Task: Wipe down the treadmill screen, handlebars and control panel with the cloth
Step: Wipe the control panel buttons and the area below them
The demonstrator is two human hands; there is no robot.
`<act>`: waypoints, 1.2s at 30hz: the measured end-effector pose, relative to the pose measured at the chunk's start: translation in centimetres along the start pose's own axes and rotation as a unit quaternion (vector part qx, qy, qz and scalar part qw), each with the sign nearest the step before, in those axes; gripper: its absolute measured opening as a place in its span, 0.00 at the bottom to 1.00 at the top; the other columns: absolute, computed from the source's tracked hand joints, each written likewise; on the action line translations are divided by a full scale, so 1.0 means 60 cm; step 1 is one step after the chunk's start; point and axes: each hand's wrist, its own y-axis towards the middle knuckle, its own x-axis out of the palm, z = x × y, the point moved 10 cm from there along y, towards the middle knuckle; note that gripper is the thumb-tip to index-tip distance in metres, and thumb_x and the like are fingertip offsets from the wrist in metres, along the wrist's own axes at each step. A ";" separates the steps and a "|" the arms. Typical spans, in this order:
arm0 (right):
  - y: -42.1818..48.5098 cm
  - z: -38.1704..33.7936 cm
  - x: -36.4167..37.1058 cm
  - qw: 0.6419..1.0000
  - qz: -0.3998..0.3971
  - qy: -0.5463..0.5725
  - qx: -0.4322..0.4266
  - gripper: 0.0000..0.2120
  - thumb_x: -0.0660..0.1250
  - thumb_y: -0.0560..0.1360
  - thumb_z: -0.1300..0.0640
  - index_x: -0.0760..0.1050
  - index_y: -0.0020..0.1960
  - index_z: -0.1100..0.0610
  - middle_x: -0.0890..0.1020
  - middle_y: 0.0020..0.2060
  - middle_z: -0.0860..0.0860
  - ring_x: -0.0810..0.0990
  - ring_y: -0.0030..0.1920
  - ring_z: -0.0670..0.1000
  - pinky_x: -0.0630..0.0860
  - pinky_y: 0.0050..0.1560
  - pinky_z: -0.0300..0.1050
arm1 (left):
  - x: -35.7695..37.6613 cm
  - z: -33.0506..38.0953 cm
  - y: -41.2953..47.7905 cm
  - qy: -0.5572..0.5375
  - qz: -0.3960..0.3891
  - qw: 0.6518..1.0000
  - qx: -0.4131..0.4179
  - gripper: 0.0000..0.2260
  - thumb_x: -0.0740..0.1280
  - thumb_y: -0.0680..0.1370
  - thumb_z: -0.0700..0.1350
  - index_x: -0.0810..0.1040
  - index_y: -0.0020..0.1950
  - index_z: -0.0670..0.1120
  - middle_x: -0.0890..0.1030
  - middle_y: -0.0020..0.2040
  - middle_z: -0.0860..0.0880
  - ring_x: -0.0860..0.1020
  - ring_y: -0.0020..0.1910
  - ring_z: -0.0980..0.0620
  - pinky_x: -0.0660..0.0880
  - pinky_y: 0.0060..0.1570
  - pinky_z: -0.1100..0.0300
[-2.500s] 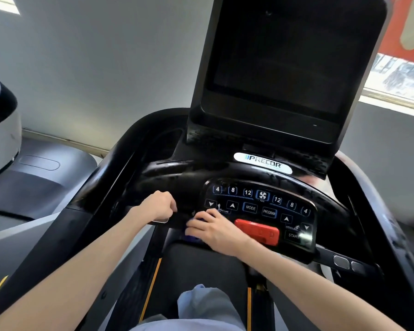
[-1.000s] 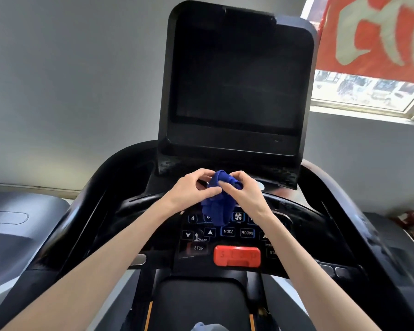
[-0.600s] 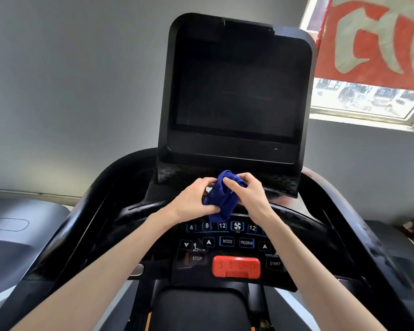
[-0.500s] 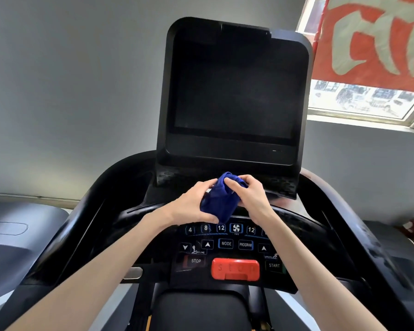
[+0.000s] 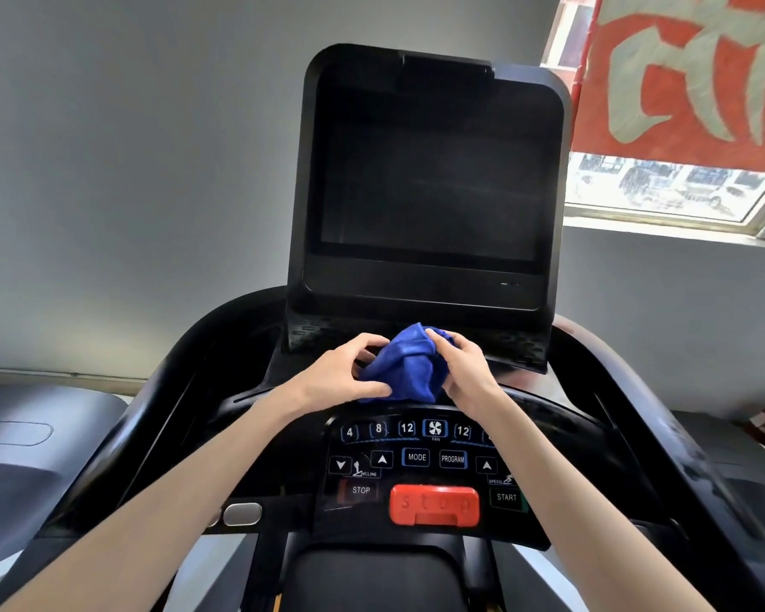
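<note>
A bunched blue cloth (image 5: 405,371) is held between both hands just above the control panel (image 5: 420,461) and below the dark treadmill screen (image 5: 429,183). My left hand (image 5: 341,375) grips the cloth's left side, thumb underneath. My right hand (image 5: 462,371) pinches its top right with curled fingers. The black handlebars (image 5: 151,417) curve down on the left and on the right (image 5: 663,439). The panel's number keys, MODE, PROGRAM, STOP and START buttons are visible.
A red stop clip (image 5: 433,504) sits at the panel's lower middle. A silver grip sensor (image 5: 241,514) is on the left crossbar. Another grey machine (image 5: 27,452) stands to the left. A window with a red banner (image 5: 681,72) is at upper right.
My hands picked up the blue cloth from the panel's lower edge and raised it in front of the screen base. Since half a second ago they have bunched it a little more.
</note>
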 end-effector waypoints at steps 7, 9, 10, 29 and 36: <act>-0.020 -0.015 0.006 0.981 -0.017 -0.187 -0.053 0.16 0.64 0.77 0.48 0.68 0.64 0.42 0.66 0.67 0.50 0.72 0.62 0.51 0.72 0.61 0.44 | -0.031 0.008 0.007 -0.074 0.087 0.993 -0.020 0.03 0.69 0.75 0.44 0.79 0.46 0.52 0.83 0.42 0.46 0.80 0.42 0.51 0.76 0.49 0.56; -0.036 -0.033 0.025 0.956 -0.062 -0.266 -0.106 0.15 0.65 0.77 0.49 0.70 0.63 0.44 0.61 0.68 0.45 0.64 0.68 0.46 0.59 0.61 0.26 | -0.033 0.013 0.008 -0.088 0.100 0.991 -0.021 0.03 0.69 0.75 0.43 0.80 0.46 0.52 0.83 0.41 0.47 0.79 0.41 0.54 0.76 0.47 0.58; -0.041 -0.033 0.033 0.943 -0.085 -0.304 -0.110 0.16 0.65 0.76 0.50 0.71 0.64 0.46 0.60 0.67 0.43 0.60 0.69 0.43 0.55 0.56 0.18 | -0.035 0.013 0.010 -0.094 0.107 0.990 -0.022 0.04 0.70 0.75 0.43 0.80 0.46 0.52 0.83 0.41 0.47 0.79 0.41 0.54 0.76 0.48 0.58; 0.001 -0.108 -0.003 0.938 0.057 -0.322 -0.110 0.12 0.57 0.77 0.56 0.72 0.38 0.60 0.69 0.31 0.48 0.66 0.36 0.48 0.63 0.36 0.44 | -0.068 0.039 0.033 -0.051 0.063 0.996 -0.023 0.17 0.65 0.70 0.28 0.77 0.52 0.46 0.81 0.46 0.46 0.78 0.43 0.53 0.76 0.49 0.59; -0.007 -0.138 -0.004 0.936 0.070 -0.296 -0.175 0.11 0.56 0.79 0.57 0.74 0.42 0.56 0.74 0.35 0.46 0.69 0.37 0.44 0.67 0.35 0.35 | -0.097 0.014 0.028 0.054 0.074 0.993 -0.079 0.20 0.59 0.70 0.28 0.81 0.50 0.47 0.83 0.47 0.49 0.79 0.47 0.54 0.74 0.44 0.64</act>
